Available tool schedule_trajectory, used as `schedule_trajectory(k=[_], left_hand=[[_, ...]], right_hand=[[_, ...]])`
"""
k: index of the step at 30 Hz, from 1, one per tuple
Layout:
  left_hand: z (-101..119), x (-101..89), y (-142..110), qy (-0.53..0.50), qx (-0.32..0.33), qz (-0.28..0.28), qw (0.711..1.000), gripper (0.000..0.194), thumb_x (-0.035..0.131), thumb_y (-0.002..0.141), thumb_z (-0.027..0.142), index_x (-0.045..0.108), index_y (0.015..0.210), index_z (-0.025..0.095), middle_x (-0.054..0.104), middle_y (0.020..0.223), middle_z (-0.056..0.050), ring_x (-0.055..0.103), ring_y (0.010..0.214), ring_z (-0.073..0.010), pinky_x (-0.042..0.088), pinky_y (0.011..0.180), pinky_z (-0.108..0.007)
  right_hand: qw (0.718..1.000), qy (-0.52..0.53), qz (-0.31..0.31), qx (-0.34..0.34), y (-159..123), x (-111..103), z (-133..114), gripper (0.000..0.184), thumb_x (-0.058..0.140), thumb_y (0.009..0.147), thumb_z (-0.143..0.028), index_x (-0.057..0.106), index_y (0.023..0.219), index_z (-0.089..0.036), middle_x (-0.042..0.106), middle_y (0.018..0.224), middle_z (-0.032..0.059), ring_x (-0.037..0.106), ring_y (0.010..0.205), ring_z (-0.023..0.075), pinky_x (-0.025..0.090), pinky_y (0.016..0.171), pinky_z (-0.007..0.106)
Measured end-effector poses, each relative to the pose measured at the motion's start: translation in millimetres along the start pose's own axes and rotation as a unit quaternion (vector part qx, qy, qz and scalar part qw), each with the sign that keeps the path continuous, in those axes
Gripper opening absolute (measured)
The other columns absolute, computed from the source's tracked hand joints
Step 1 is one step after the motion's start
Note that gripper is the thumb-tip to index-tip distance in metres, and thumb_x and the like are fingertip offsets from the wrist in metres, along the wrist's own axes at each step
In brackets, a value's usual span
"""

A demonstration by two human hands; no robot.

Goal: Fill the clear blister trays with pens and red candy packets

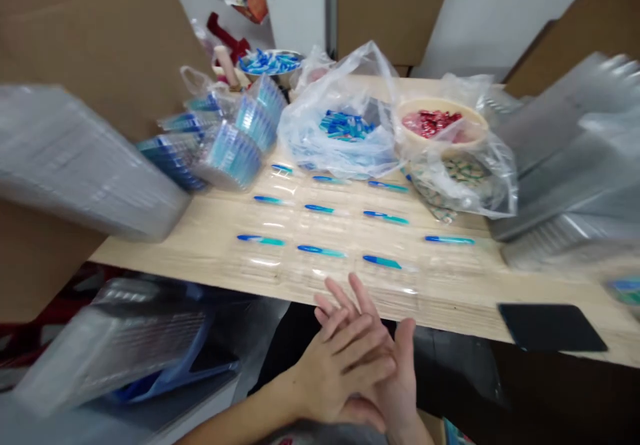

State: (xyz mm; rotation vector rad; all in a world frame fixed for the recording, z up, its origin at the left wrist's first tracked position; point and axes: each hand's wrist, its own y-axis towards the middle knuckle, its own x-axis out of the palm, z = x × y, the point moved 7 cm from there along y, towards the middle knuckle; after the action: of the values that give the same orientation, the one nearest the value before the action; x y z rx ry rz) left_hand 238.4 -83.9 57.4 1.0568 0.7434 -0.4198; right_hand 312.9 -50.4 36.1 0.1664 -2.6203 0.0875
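My left hand lies across my right hand, palm to palm or nearly so, just over the front edge of a light wooden table. Neither hand holds anything. The fingertips reach the table edge and partly overlap it. Nearest to them is a slim blue-and-teal plastic item in a clear blister tray. Several such items lie in rows in that tray. What they are exactly is hard to tell.
A clear bag of blue items, a bowl of red pieces and a metal bowl of blue items stand at the back. Blurred stacks of clear trays rise on both sides. A black tablet lies front right.
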Motion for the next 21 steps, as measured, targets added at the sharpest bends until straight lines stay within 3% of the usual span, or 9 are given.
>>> schedule_trajectory(k=[3, 5, 6, 7, 10, 12, 14, 17, 21], left_hand=[[-10, 18.0, -12, 0.018, -0.021, -0.053, 0.998, 0.056, 0.048, 0.094, 0.047, 0.044, 0.138, 0.012, 0.057, 0.134, -0.013, 0.035, 0.14, -0.024, 0.025, 0.117, -0.046], [-19, 28.9, -34, -0.037, -0.055, -0.11, 0.992, 0.044, 0.045, 0.097, 0.039, 0.049, 0.132, 0.012, 0.063, 0.126, -0.013, 0.052, 0.126, -0.0211, 0.039, 0.111, -0.04], [-24, 36.5, -50, -0.061, -0.078, -0.148, 0.984, 0.041, 0.044, 0.097, 0.036, 0.051, 0.13, 0.013, 0.064, 0.123, -0.013, 0.057, 0.12, -0.02, 0.043, 0.108, -0.038], [-30, 45.3, -70, -0.07, -0.11, -0.187, 0.974, 0.038, 0.045, 0.096, 0.033, 0.053, 0.128, 0.015, 0.064, 0.123, -0.012, 0.059, 0.118, -0.0202, 0.045, 0.106, -0.037], [-64, 69.7, -140, 0.008, -0.289, -0.286, 0.914, 0.037, 0.053, 0.091, 0.026, 0.057, 0.127, 0.019, 0.053, 0.137, -0.016, 0.051, 0.127, -0.0305, 0.044, 0.105, -0.05], [-84, 75.1, -182, 0.06, -0.419, -0.303, 0.854, 0.044, 0.056, 0.088, 0.023, 0.053, 0.132, 0.018, 0.048, 0.141, -0.019, 0.05, 0.127, -0.034, 0.044, 0.102, -0.053], [-91, 76.9, -206, 0.057, -0.497, -0.3, 0.812, 0.05, 0.058, 0.089, 0.024, 0.047, 0.137, 0.017, 0.05, 0.137, -0.019, 0.054, 0.123, -0.0313, 0.046, 0.102, -0.048], [-89, 75.7, -203, 0.035, -0.517, -0.283, 0.807, 0.034, 0.056, 0.09, 0.019, 0.055, 0.124, 0.015, 0.058, 0.125, -0.014, 0.059, 0.113, -0.024, 0.048, 0.097, -0.035], [-80, 68.3, -172, 0.047, -0.435, -0.274, 0.856, 0.011, 0.051, 0.093, 0.018, 0.061, 0.097, 0.017, 0.062, 0.103, -0.007, 0.058, 0.096, -0.0183, 0.047, 0.085, -0.028]], right_hand=[[0.995, 0.002, 0.016, -0.094, -8, -9, -29, 0.072, 0.007, 0.088, -0.073, 0.038, 0.143, -0.038, 0.041, 0.149, 0.0026, 0.044, 0.134, 0.0268, 0.038, 0.109, 0.052], [0.976, -0.118, -0.003, -0.181, -20, -17, -39, 0.067, 0.024, 0.091, -0.07, 0.032, 0.147, -0.034, 0.034, 0.153, 0.0036, 0.042, 0.136, 0.0264, 0.038, 0.111, 0.048], [0.95, -0.224, -0.031, -0.216, -28, -18, -35, 0.064, 0.035, 0.093, -0.063, 0.03, 0.148, -0.03, 0.035, 0.153, 0.0055, 0.042, 0.135, 0.0261, 0.04, 0.11, 0.046], [0.906, -0.341, -0.07, -0.238, -36, -18, -25, 0.061, 0.043, 0.095, -0.053, 0.03, 0.148, -0.027, 0.038, 0.151, 0.0076, 0.044, 0.134, 0.0258, 0.041, 0.109, 0.045], [0.719, -0.623, -0.156, -0.265, -59, -40, 30, 0.044, 0.05, 0.095, -0.024, 0.047, 0.139, -0.025, 0.056, 0.136, 0.0074, 0.054, 0.126, 0.0234, 0.047, 0.105, 0.045], [0.65, -0.707, -0.068, -0.269, -70, -80, 53, 0.032, 0.046, 0.097, -0.03, 0.06, 0.124, -0.022, 0.063, 0.127, 0.0099, 0.061, 0.117, 0.0269, 0.06, 0.086, 0.042], [0.611, -0.748, 0.007, -0.259, -77, -120, 68, 0.039, 0.039, 0.098, -0.041, 0.062, 0.118, -0.017, 0.063, 0.124, 0.0159, 0.067, 0.104, 0.0302, 0.062, 0.076, 0.045], [0.622, -0.749, -0.001, -0.23, -75, -151, 79, 0.046, 0.035, 0.098, -0.047, 0.06, 0.119, -0.014, 0.064, 0.121, 0.0175, 0.07, 0.099, 0.0278, 0.064, 0.071, 0.037], [0.651, -0.707, -0.087, -0.261, -57, -130, 71, 0.045, 0.033, 0.099, -0.047, 0.061, 0.117, -0.017, 0.07, 0.113, 0.0107, 0.071, 0.095, 0.0218, 0.064, 0.069, 0.027]])
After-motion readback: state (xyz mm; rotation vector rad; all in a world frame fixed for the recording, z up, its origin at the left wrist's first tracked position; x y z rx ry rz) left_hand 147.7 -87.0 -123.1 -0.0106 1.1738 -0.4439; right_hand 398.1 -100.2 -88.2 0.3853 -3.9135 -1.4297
